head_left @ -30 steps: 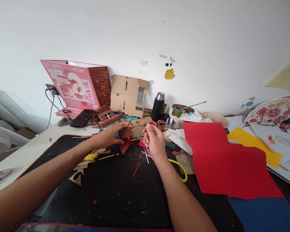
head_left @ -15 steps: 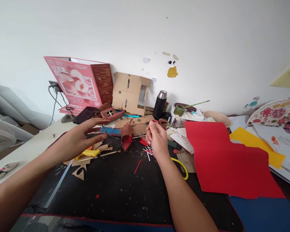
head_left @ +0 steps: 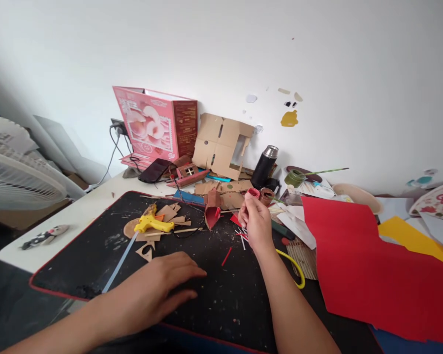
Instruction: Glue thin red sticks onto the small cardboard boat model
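Note:
My left hand (head_left: 172, 285) hovers low over the front of the black mat (head_left: 214, 305), fingers stretched out and thumb apart, with nothing in it. My right hand (head_left: 256, 221) is closed in a pinch over the back right of the mat; what lies between its fingertips is too small to make out. Just beyond those fingertips shows a round red thing (head_left: 253, 192), partly covered by the hand. Left of the right hand stands a small brown-and-red cardboard piece (head_left: 212, 209). Thin white and red strips (head_left: 241, 237) lie under the right hand. One red strip (head_left: 226, 256) lies nearer me.
A yellow glue gun (head_left: 153, 221) rests on cardboard scraps at left. Behind stand a pink box (head_left: 151, 123), a cut cardboard sheet (head_left: 221, 142) and a black flask (head_left: 265, 167). Red paper (head_left: 354, 255) covers the right side. A fan (head_left: 22, 172) stands far left.
My left hand has moved back from beside the glue gun to the mat's front, uncovering the glue gun. My right hand keeps its pinch. The view has turned a little left.

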Available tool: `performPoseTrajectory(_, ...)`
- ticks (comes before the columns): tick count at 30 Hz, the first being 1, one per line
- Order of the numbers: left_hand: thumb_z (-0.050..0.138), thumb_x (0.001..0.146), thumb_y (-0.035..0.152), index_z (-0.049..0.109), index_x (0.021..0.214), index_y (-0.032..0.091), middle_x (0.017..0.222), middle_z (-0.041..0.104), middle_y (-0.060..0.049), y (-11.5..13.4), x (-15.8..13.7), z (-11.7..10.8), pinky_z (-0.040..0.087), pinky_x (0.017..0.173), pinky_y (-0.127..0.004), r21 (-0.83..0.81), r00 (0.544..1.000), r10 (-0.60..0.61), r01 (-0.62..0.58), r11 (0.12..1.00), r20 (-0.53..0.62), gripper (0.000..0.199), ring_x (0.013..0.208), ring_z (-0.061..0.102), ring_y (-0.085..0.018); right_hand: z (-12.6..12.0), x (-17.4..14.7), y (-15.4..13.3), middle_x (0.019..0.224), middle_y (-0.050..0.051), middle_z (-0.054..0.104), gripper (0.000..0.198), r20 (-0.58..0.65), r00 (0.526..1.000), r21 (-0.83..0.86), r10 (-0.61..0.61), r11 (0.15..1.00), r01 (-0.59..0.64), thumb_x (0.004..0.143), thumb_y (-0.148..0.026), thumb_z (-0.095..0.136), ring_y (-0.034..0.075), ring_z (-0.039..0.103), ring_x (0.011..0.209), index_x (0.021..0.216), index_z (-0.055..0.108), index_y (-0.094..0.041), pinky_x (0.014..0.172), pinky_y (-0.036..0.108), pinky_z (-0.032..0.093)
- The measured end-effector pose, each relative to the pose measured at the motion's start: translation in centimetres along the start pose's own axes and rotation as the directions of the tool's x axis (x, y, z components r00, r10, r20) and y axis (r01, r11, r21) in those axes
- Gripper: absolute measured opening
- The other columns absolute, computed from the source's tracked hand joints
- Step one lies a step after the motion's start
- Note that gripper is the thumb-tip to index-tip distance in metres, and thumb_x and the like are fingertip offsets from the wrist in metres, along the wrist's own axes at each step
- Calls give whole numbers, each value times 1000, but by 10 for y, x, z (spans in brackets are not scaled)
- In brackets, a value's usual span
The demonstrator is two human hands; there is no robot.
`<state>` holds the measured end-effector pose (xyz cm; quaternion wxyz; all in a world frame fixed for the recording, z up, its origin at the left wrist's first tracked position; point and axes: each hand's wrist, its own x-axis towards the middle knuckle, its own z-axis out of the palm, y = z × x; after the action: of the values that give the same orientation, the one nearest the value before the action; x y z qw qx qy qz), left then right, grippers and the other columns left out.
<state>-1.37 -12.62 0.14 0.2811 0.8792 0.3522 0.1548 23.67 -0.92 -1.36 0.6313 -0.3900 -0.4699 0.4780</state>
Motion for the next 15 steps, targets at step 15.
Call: performPoseTrajectory(15,51,108,47,76,130,23,126,80,-13,-83,-10,-61,61,99,-48,379,934,-61,202,903,-353,41,113,74,-34,2,-1,8,49,-8,41,60,-7,999,-16,53,998,-53,84,-76,78,7,35,39,70,63,-20,37,21,28)
